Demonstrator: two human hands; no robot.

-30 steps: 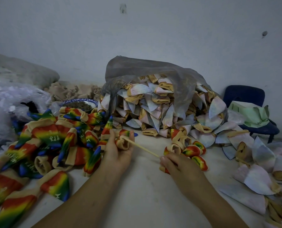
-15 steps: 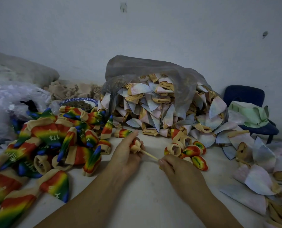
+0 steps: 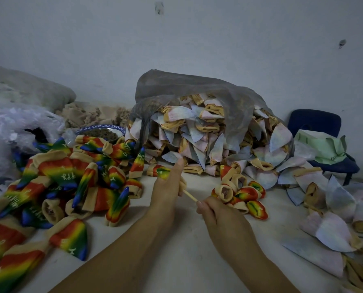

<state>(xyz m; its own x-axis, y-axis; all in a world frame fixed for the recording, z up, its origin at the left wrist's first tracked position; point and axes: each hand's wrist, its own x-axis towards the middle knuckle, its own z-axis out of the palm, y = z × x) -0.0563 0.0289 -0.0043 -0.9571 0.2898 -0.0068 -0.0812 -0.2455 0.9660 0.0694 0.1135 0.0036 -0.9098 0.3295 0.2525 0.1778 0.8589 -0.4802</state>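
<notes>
My left hand (image 3: 169, 187) holds a small rainbow fabric piece (image 3: 163, 172), with the index finger pointing up. A thin wooden stick (image 3: 190, 195) runs from that hand down to my right hand (image 3: 214, 214), which grips its near end. Most of the held piece is hidden by my fingers. A small heap of turned rainbow cones (image 3: 241, 197) lies just right of my hands. A large spread of rainbow cones (image 3: 70, 182) covers the table on the left.
An open grey plastic bag (image 3: 197, 98) spills pale inside-out fabric cones (image 3: 201, 140) behind my hands, with more at the right (image 3: 332, 229). A blue-rimmed bowl (image 3: 101, 132) sits at the back left, clear plastic bags (image 3: 17, 127) far left, a blue chair (image 3: 320, 132) right.
The stick has gone further into the piece in my left hand, so less of it shows. My hands have come closer together, and my left index finger now points up.
</notes>
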